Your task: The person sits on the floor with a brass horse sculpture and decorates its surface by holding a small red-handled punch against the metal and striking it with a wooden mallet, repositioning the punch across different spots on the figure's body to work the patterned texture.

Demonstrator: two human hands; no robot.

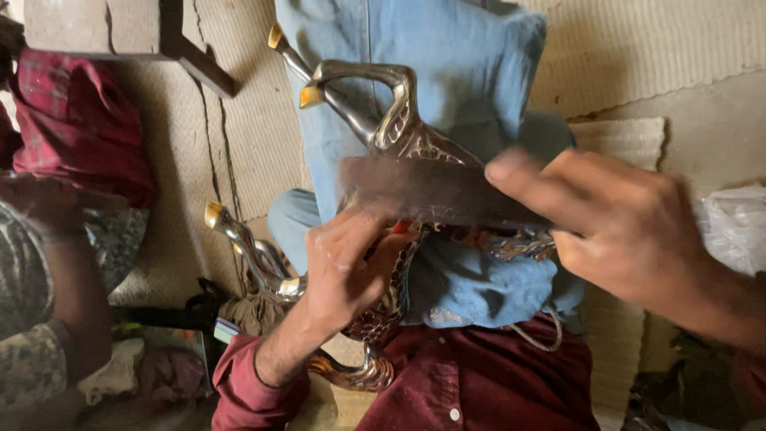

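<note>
The right hand (630, 231) is pinching one flat dark file (435, 191) with curled fingers, laying it across a silver bird figure (399, 128) on the blue cloth (471, 72) over the lap. The left hand (347, 263) is closing around this figure from below. I am counting two figures; the second figure (255, 255) is lying just beside.

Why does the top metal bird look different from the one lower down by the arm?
The top metal bird lies in plain view on the blue cloth, while the lower metal bird is partly hidden behind the left hand. The top bird lies under the dark flat strip held by the right hand; the lower bird lies clear of it. Both are shiny, curved-necked, with golden beaks.
</note>
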